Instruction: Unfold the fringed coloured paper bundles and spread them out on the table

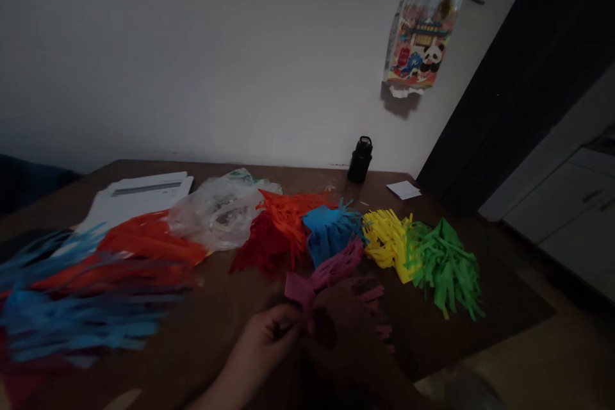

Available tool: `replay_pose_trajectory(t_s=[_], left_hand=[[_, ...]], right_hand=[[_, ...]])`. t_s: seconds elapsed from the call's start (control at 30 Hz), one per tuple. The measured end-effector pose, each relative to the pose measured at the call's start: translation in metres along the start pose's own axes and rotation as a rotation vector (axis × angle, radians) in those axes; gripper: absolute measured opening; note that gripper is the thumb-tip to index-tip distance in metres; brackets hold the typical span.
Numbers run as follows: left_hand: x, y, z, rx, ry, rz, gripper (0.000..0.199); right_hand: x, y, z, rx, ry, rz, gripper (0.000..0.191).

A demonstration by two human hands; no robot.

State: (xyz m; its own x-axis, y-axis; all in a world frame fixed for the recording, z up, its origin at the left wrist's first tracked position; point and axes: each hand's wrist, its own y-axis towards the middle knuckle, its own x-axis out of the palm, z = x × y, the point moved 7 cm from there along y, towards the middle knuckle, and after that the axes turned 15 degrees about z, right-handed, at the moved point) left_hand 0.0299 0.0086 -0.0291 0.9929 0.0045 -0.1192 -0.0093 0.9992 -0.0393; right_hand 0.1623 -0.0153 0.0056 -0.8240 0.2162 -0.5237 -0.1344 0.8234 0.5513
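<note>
Pink fringe [298,289] is pinched by the left hand [271,330] over the near side of the table [211,314]; for the shadowed right hand [346,320], grip cannot be told. Tabletop is exposed between green fringe [449,269] and the near right corner.

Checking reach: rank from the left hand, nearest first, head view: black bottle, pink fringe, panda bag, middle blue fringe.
1. Pink fringe, at the left hand
2. Middle blue fringe, beyond it
3. Black bottle, back right
4. Panda bag, hanging upper right
</note>
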Motion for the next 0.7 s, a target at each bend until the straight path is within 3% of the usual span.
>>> replay_pose_trajectory(t_s=[0.33,0.7], left_hand=[[-0.005,-0.001,-0.003,0.042,0.09,0.05,0.019],[-0.001,-0.003,-0.001,-0.006,-0.049,-0.003,0.02]], right_hand=[[-0.002,-0.001,0.015,0.108,0.112,0.01,0.013],[-0.002,0.003,0.028,0.237,0.274,0.034,0.017]])
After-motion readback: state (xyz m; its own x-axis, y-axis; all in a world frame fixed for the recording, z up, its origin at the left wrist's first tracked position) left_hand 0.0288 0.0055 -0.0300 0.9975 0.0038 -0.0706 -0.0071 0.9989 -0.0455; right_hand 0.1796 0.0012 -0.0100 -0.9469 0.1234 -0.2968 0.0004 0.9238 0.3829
